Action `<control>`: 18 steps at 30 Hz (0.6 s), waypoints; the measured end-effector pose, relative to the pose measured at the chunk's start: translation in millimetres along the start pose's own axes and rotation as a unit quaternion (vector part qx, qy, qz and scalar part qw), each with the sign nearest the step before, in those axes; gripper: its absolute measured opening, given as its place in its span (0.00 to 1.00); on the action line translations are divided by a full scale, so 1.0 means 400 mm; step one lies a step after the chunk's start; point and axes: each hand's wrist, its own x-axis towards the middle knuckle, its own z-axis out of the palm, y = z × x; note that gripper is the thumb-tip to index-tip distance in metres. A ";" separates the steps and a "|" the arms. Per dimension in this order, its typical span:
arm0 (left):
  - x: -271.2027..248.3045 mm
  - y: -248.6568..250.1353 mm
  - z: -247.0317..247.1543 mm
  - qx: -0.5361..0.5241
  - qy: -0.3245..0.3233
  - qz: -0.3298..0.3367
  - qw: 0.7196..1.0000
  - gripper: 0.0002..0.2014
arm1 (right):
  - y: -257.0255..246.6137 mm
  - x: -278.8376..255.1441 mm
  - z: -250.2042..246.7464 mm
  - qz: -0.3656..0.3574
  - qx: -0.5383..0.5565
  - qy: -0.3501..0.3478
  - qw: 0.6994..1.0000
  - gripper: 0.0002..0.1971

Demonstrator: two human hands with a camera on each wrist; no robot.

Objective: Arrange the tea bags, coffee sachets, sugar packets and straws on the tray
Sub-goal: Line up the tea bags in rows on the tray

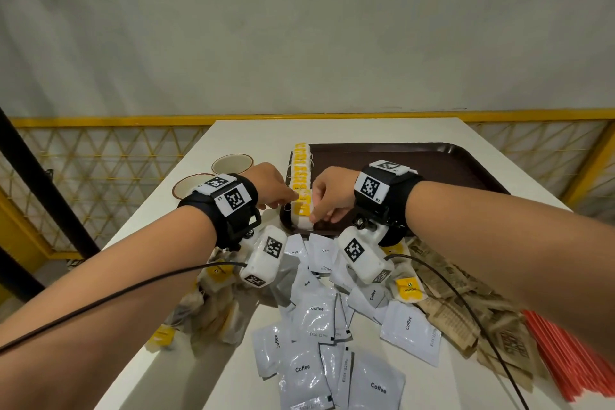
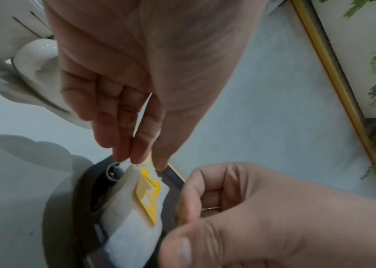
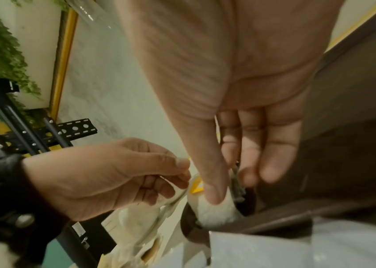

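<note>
A dark brown tray [image 1: 416,170] lies on the white table, with a row of tea bags [image 1: 301,166] with yellow tags laid along its left edge. Both hands meet at the near end of that row, over the nearest tea bag [image 1: 304,225]. My left hand [image 1: 293,198] pinches the bag's far end at the tag and string [image 2: 145,161]. My right hand [image 1: 314,218] pinches its near end, thumb on top and fingers behind [image 3: 228,186]. The white bag [image 2: 134,226] lies across the tray's rim [image 2: 79,199] at the near left corner.
Loose coffee sachets [image 1: 316,319] cover the table's near middle. A heap of tea bags [image 1: 213,303] lies to the left, brown sugar packets [image 1: 459,309] and red straws [image 1: 572,359] to the right. Two cups [image 1: 232,163] stand left of the tray.
</note>
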 end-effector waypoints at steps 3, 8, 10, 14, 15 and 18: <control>0.008 -0.002 0.008 -0.019 0.006 -0.003 1.000 0.08 | 0.008 0.006 0.012 -0.018 -0.027 -0.045 0.998 0.06; 0.005 -0.007 0.012 -0.049 -0.004 -0.006 0.999 0.03 | 0.014 0.007 0.005 -0.006 -0.022 -0.058 0.998 0.11; 0.005 -0.010 0.014 -0.048 -0.006 -0.003 0.999 0.03 | 0.016 0.005 -0.011 0.012 -0.003 -0.029 1.000 0.09; 0.011 -0.007 0.015 -0.070 0.011 -0.006 0.997 0.02 | 0.026 0.016 -0.026 0.042 0.037 0.041 0.998 0.09; 0.013 -0.005 0.017 -0.078 0.014 -0.008 0.997 0.03 | 0.028 0.020 -0.023 0.043 0.022 0.042 0.998 0.11; 0.016 -0.002 0.025 -0.099 0.019 -0.017 0.995 0.04 | 0.019 0.027 -0.004 0.040 -0.022 0.038 0.998 0.15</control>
